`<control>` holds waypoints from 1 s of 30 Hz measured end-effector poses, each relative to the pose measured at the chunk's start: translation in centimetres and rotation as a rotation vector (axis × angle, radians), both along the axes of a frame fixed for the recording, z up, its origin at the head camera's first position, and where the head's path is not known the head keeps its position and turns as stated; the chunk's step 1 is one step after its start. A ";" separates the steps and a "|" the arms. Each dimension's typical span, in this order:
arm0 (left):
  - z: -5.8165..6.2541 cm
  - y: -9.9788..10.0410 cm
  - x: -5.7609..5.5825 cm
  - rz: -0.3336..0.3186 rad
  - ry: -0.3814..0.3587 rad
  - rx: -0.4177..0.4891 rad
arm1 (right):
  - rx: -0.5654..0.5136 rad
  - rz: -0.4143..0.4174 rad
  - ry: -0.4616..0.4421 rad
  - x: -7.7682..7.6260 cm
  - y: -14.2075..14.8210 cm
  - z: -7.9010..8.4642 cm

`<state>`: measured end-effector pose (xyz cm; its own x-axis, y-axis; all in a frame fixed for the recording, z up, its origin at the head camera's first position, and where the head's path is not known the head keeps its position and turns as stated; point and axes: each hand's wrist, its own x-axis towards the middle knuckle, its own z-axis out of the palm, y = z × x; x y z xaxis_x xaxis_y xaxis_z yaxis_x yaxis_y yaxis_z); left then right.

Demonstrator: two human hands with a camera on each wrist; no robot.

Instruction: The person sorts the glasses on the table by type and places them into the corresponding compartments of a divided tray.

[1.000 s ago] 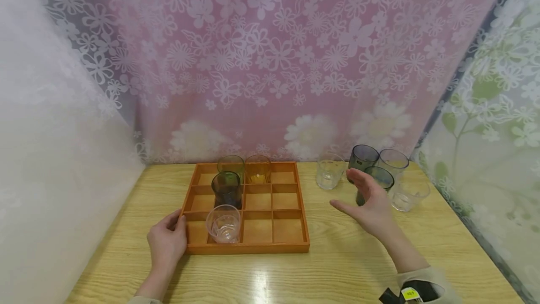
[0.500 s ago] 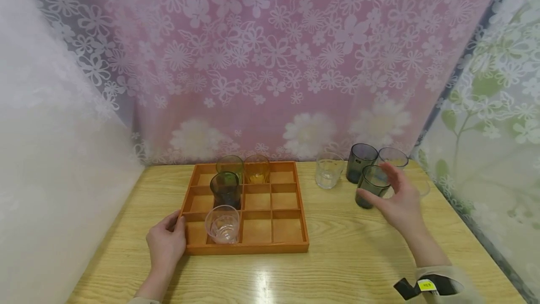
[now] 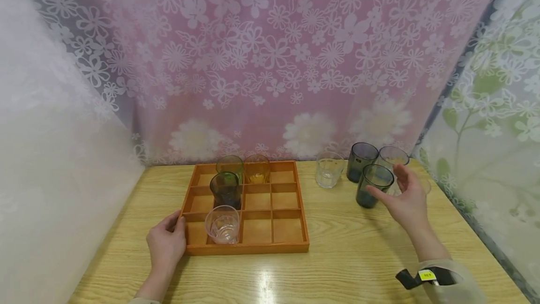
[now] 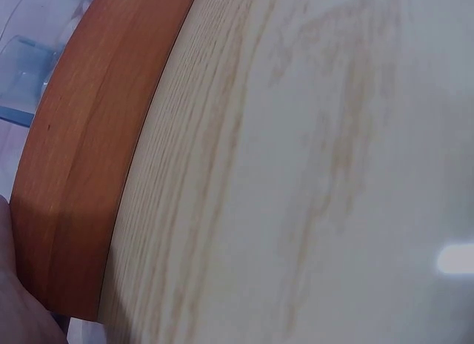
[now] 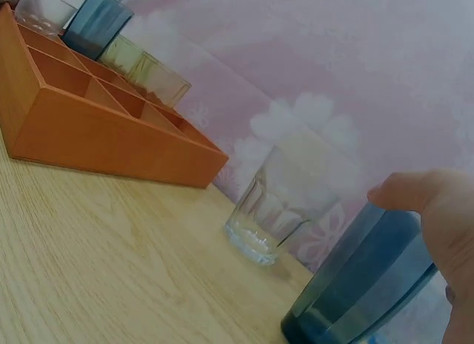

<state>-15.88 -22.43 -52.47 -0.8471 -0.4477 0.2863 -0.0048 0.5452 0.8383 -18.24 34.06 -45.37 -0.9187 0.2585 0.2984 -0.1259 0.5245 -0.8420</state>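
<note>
My left hand [image 3: 166, 240] holds the left side of an orange-brown wooden tray [image 3: 249, 248] divided into compartments, thumb on the rim. At the right, my right hand [image 3: 405, 201] is beside a dark blue-green glass [image 3: 366, 196] that stands upright on the table. Its thumb overlaps the near side of the glass, and the fingers spread wide in a curve at the rim's right. In the right wrist view the thumb [image 5: 411, 192] lies across the glass's upper part; the other fingers are mostly hidden. Part of a clear glass [image 3: 425, 186] shows behind this hand.
In the tray stand a clear glass [image 3: 223, 229], a dark glass [image 3: 226, 191], a green glass [image 3: 229, 165] and an amber glass [image 3: 258, 172]. Another clear glass [image 3: 328, 175], a dark blue glass [image 3: 360, 165] and a pale purple-rimmed glass [image 3: 392, 155] stand back right, near a floral curtain [image 3: 270, 83].
My right hand has moved rightward from over the dark blue-green glass to its right side, uncovering the dark blue glass. The left hand and tray have stayed put.
</note>
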 end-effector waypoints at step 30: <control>-0.3 -0.1 -0.2 0.011 0.017 -0.002 | 0.005 -0.064 -0.042 -3.2 -0.4 -3.8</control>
<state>-16.10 -22.54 -52.77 -0.8373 -0.4564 0.3011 0.0032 0.5466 0.8374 -21.43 33.68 -49.20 -0.9120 0.3160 0.2617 -0.0569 0.5342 -0.8434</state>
